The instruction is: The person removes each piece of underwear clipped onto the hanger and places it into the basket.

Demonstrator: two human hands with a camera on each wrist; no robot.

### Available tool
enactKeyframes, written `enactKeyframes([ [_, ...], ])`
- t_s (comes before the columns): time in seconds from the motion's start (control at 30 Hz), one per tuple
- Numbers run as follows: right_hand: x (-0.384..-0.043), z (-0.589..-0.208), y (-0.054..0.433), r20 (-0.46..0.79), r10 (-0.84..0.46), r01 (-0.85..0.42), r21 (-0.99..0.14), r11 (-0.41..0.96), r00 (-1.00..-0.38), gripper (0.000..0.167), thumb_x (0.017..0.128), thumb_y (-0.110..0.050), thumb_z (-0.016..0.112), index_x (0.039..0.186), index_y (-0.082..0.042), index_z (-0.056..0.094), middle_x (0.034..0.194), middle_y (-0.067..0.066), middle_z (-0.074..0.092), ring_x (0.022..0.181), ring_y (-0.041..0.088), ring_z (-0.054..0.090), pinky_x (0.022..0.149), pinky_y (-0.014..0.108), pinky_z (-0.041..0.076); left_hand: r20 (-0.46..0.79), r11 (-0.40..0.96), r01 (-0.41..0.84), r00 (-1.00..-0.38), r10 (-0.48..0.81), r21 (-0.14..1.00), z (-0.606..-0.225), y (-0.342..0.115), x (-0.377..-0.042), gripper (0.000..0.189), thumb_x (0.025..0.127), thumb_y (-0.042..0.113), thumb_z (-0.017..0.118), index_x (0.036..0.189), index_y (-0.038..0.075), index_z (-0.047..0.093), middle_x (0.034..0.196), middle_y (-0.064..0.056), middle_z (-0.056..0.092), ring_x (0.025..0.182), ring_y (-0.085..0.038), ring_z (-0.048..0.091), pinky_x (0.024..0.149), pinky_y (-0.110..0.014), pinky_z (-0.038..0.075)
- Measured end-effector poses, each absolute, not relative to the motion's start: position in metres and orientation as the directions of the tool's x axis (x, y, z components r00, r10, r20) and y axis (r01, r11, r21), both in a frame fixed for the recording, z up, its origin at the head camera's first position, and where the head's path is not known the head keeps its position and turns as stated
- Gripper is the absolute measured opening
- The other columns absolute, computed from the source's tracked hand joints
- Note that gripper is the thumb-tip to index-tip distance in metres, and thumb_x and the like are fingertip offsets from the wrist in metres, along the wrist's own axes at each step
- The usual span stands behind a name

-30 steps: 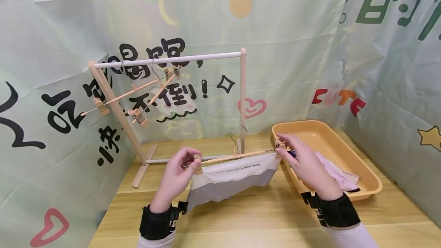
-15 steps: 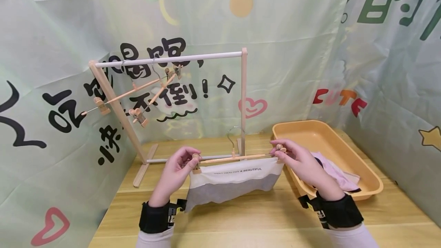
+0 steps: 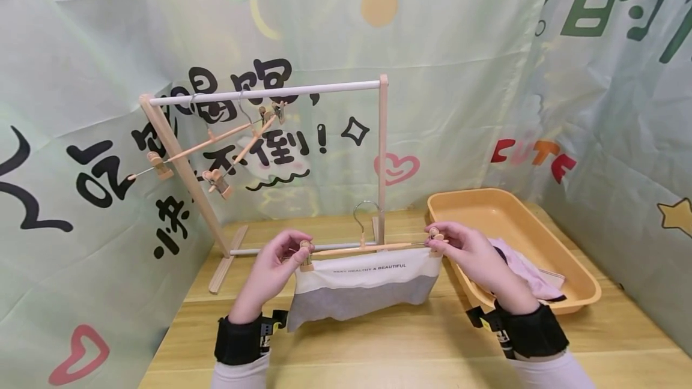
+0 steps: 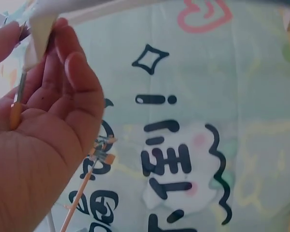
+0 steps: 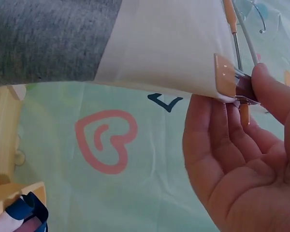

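A white and grey cloth point(image 3: 367, 284) with printed lettering hangs from an orange clip hanger point(image 3: 346, 250), held up over the table in front of the rack. My left hand point(image 3: 278, 260) pinches the clip point(image 3: 306, 257) at the hanger's left end. At the other end my right hand point(image 3: 470, 251) pinches the right clip point(image 3: 435, 239) between thumb and fingers. In the right wrist view that clip point(image 5: 225, 77) bites the cloth's white corner, with the hanger's metal rod passing beside it. The hanger's hook point(image 3: 357, 215) points up, held by neither hand.
Behind the hands stands a wooden rack point(image 3: 382, 161) with a white top rail point(image 3: 324, 87). Two more clip hangers point(image 3: 238, 152) without cloth hang at its left. On the right, an orange tray point(image 3: 589, 284) holds pink cloth point(image 3: 527, 269). Printed curtains surround the table.
The hanger and cloth have shifted slightly left and the right end has come down a little. The right hand has moved a bit down with its clip. Both hands keep their hold.
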State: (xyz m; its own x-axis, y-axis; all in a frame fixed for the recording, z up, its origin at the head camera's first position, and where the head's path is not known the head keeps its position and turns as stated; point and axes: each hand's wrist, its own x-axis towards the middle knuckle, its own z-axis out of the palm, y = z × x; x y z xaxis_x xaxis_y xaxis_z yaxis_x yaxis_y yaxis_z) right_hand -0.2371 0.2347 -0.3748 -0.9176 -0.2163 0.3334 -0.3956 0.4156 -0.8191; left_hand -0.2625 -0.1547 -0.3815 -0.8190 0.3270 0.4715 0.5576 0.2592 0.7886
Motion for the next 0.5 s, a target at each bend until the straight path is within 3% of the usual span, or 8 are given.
enactKeyframes([
  [0.3,-0.244,-0.383,0.227,0.358,-0.159,-0.389,-0.787,0.479,-0.92,0.026,0.099,-0.012,0.069,0.122,0.001,0.066,0.107,0.016,0.074,0.085,0.0,0.064,0.071,0.02,0.052,0.397,0.425,0.493,-0.868,0.298,0.759,-0.381,-0.158,-0.263,0.024,0.101,0.013,0.067,0.123,0.006,0.069,0.107,-0.005,0.075,0.099,-0.014,0.067,0.09,-0.03,0.055],
  [0.5,-0.246,-0.386,0.223,0.412,-0.133,-0.418,-0.749,0.514,-0.901,0.026,0.098,-0.008,0.069,0.121,0.004,0.067,0.107,0.018,0.075,0.08,-0.001,0.064,0.067,0.02,0.052,0.388,0.549,0.46,-0.887,0.249,0.698,-0.379,-0.152,-0.257,0.027,0.099,0.011,0.068,0.126,0.007,0.069,0.116,-0.006,0.072,0.109,-0.023,0.066,0.098,-0.046,0.053],
])
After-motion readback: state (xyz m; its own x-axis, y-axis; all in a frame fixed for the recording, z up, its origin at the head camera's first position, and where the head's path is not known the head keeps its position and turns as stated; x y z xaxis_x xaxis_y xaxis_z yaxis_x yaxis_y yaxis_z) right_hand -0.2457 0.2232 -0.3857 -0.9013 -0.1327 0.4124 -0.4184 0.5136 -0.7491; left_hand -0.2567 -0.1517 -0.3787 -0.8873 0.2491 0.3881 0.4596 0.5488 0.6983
